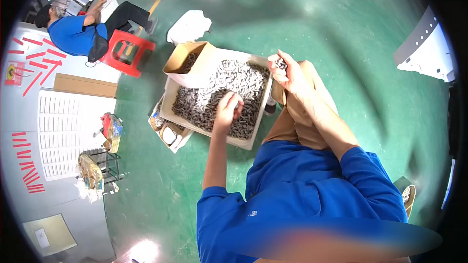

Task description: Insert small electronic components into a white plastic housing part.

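A shallow cardboard box [251, 142] sits on the green floor in front of me, filled with several small grey metal parts [229, 80]. My left hand [228, 108] reaches down into the pile, fingers curled around a few of the parts. My right hand [287, 70] is raised above the box's right edge, closed around a small bunch of the same grey parts [280, 61]. My right knee in tan trousers [297, 122] lies under that forearm.
A smaller open carton [181, 63] leans on the box's far left corner, with white packing [189, 25] behind it. Another person in blue sits by a red stool [127, 51] at the upper left. A low rack with bags [97, 168] stands at left, and a white frame [424, 51] at right.
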Motion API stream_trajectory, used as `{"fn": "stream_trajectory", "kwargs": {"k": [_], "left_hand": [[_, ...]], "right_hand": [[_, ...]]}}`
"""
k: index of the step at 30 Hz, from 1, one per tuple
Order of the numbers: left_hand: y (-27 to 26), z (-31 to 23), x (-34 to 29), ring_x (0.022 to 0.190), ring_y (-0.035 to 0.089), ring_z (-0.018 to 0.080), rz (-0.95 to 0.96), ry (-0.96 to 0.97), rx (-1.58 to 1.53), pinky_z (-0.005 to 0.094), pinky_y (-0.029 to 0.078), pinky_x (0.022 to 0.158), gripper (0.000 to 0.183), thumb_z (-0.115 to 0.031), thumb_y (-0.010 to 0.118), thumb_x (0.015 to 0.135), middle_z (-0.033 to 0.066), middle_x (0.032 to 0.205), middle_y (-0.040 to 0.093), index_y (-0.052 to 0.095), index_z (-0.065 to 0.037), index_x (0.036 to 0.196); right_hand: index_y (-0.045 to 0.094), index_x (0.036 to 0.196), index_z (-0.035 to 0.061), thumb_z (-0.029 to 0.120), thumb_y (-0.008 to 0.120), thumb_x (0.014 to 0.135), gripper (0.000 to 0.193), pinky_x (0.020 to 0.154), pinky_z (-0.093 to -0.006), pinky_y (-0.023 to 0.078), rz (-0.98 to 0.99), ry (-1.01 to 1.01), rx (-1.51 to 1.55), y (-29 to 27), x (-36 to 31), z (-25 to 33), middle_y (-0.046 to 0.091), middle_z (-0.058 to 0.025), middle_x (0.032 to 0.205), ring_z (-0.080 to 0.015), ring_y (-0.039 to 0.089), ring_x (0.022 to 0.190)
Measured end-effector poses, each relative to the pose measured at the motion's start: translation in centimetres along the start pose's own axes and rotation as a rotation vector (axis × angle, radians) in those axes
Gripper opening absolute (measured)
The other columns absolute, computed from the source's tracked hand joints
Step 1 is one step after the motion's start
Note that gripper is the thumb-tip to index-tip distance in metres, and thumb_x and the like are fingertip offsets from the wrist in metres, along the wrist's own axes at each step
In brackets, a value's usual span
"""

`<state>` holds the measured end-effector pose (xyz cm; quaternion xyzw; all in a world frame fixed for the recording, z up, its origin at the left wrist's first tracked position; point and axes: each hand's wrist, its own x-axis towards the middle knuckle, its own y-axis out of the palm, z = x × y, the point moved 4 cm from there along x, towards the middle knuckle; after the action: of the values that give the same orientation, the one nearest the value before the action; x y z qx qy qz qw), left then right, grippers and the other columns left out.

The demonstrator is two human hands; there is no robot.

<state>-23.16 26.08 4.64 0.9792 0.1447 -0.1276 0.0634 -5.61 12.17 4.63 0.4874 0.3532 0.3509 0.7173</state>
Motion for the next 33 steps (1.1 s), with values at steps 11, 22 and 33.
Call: {"fn": "stream_trajectory", "kwargs": {"k": [11,22,33], "left_hand": [[2.0,-0.9,0.7,0.069,0.06,0.0323,-0.363,0.328,1.185,0.041,0.047,0.06,0.01,-0.016,0.061,0.079,0.0129,0.075,0.061,0.06,-0.006,0.078],[1.7,-1.2,-1.0,0.071,0.061,0.0288,-0.323,0.238,1.213,0.0374,0.049,0.061,0.011,-0.017,0.065,0.077,0.0102,0.08,0.063,0.064,-0.007,0.081],[2.5,-1.2,0.5,0.067,0.057,0.0147,0.03,-0.06,-0.678,0.0265,0.046,0.058,0.022,-0.014,0.052,0.09,0.0026,0.076,0.059,0.059,-0.001,0.107]], "right_hand": [[0.06,0.089,-0.0046,0.029,0.044,0.094,0.037,0.032,-0.0167,0.019,-0.031,-0.004,-0.031,0.6,0.7,0.1,0.053,-0.0065,0.07,-0.0048,0.028,0.041],[0.06,0.088,-0.0022,0.028,0.046,0.094,0.034,0.032,-0.0183,0.021,-0.034,0.002,-0.004,-0.2,1.2,0.5,0.054,-0.005,0.071,-0.0064,0.03,0.042],[0.056,0.084,0.0003,0.025,0.048,0.093,0.027,0.033,-0.0174,0.022,-0.082,-0.014,0.113,2.4,1.0,0.2,0.052,-0.0042,0.069,-0.0052,0.032,0.044]]}}
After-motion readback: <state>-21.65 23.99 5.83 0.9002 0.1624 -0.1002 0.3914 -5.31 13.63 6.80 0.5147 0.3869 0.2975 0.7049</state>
